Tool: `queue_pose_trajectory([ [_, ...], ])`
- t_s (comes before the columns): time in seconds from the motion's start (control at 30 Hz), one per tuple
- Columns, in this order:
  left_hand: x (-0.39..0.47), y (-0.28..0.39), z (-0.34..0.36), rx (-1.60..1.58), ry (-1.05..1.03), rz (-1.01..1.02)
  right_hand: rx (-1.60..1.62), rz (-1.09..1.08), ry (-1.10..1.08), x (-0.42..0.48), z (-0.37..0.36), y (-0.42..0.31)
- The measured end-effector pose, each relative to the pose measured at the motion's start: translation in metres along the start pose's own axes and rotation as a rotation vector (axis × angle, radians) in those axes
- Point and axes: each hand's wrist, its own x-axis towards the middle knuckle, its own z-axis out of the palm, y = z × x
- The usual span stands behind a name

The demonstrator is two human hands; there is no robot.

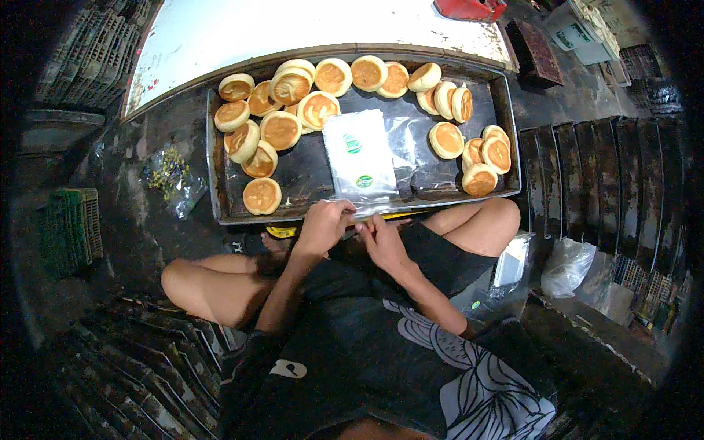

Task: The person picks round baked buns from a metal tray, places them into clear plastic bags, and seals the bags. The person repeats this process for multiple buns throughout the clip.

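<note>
At the near edge of a large dark metal tray (308, 190), both hands meet at the end of clear plastic bags. My left hand (324, 223) has its fingers bent on the clear plastic (368, 204). Just right of it, my right hand (382, 242) pinches the same plastic edge between thumb and fingers. A stack of clear plastic bags with green printed marks (360, 157) lies in the middle of the tray. Round browned buns (281, 130) lie around it at the left and back; more buns (446, 140) lie at the right, some leaning on each other.
Behind the tray is a white board (308, 25) with a red object (470, 9) on it. Dark metal trays (599, 187) stand at the right, near a crumpled plastic bag (569, 267). A green crate (71, 231) and a bag with yellow bits (168, 173) are at the left.
</note>
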Motion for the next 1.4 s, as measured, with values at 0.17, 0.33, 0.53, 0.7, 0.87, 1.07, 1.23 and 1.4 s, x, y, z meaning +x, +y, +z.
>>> queue_pose_trajectory([
  [0.17, -0.003, 0.021, -0.001, -0.231, 0.112, -0.122, -0.025, -0.052, 0.026, 0.004, 0.005, 0.02],
  [0.33, -0.013, 0.059, -0.004, -0.363, 0.31, 0.083, 0.796, 0.153, 0.005, 0.043, -0.02, -0.016],
  [0.53, -0.047, 0.001, -0.016, -1.917, 0.538, -0.468, 1.722, 0.428, -0.57, 0.036, 0.049, -0.072],
  [0.7, -0.112, -0.065, -0.065, -1.444, 1.38, -0.597, -0.353, -0.491, -0.278, 0.1, 0.117, -0.068],
  [0.87, -0.122, -0.063, -0.095, -1.596, 1.401, -0.448, -0.486, -1.228, -0.507, 0.173, 0.18, -0.041],
  [1.07, -0.118, -0.097, -0.091, -1.745, 1.47, -0.166, 0.095, -0.473, -0.201, 0.133, 0.127, -0.037],
  [1.23, -0.055, -0.037, -0.047, -1.712, 1.294, -0.221, 0.435, -0.413, 0.041, 0.055, 0.06, -0.088],
  [1.4, -0.051, -0.029, -0.04, -1.923, 0.473, -0.222, 0.648, -0.239, 0.231, 0.033, 0.056, -0.083],
])
